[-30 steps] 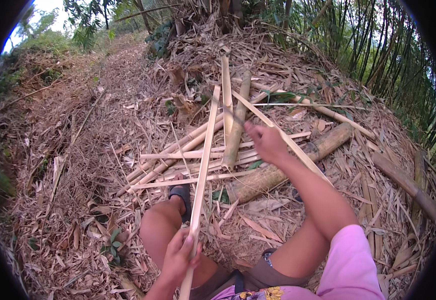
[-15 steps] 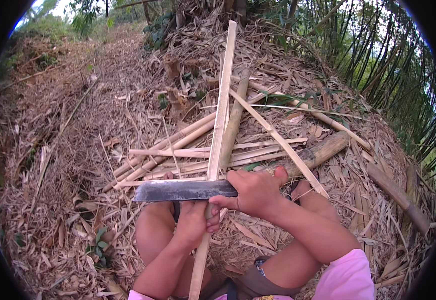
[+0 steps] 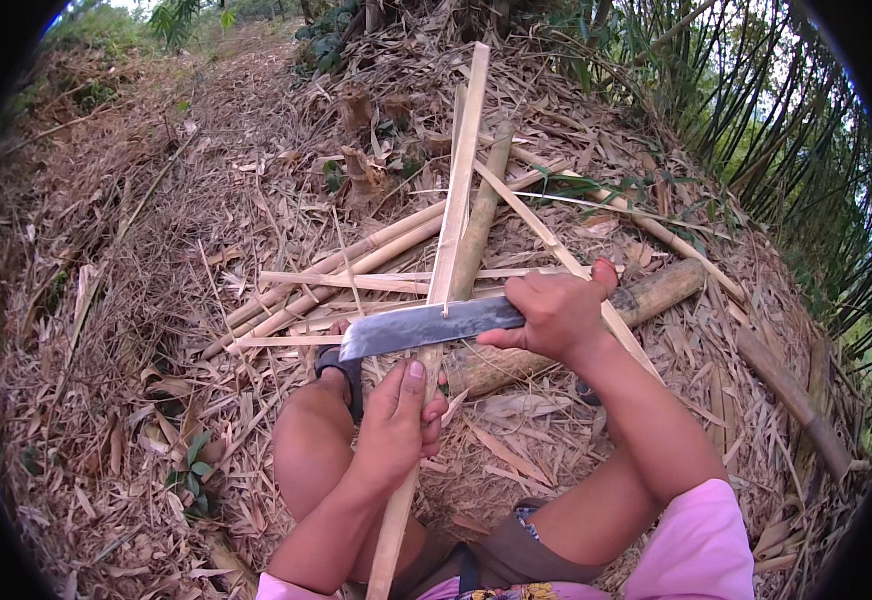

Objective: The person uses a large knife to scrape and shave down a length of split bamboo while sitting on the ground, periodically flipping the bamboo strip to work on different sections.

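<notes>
The left hand (image 3: pixel 399 412) has its fingers wrapped around a pale bamboo strip (image 3: pixel 458 195) reaching well beyond them, the right hand (image 3: pixel 561 312) grips a knife (image 3: pixel 411 331) whose blade crosses the strip just past the left thumb, and a thick bamboo log (image 3: pixel 504 370) lies below the right fingers.

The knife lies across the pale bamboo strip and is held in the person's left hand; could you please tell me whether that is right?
Not quite: it is the right hand, not the left hand, that holds the knife, as the head view shows. The knife does lie across the pale bamboo strip.
</notes>
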{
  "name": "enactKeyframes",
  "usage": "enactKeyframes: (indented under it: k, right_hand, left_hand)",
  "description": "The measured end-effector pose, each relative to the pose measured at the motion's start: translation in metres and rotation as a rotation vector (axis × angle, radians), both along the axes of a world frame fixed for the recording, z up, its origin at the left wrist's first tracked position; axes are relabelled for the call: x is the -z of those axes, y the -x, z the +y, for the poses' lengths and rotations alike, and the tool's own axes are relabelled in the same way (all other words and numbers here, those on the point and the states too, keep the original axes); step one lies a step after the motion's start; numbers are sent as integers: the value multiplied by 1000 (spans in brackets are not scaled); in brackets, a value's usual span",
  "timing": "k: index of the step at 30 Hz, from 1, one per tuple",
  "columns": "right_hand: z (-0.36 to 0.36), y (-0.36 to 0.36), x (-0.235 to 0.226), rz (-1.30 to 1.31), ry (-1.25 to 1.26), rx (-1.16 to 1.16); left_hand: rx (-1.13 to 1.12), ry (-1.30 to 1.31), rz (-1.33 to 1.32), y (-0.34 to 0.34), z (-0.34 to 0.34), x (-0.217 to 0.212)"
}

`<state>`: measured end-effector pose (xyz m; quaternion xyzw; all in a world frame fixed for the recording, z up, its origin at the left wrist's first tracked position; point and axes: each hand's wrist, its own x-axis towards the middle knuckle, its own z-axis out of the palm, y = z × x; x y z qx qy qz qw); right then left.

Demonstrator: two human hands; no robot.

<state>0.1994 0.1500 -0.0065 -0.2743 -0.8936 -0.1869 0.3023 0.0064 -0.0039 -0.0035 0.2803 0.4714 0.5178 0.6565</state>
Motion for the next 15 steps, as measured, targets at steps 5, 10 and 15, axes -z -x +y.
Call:
enactKeyframes:
  k: [5,10,15]
  right_hand:
    - [-24,16,18,110,217,87]
    - [-37,30,-5,43,6,-82]
    - [-4,13,-2,28,-50,-33]
  left_hand:
    - [-57,2,-6,-2,1,4]
    - [20,-22,150,-6,-13,14]
    - [29,-90,226,-11,2,15]
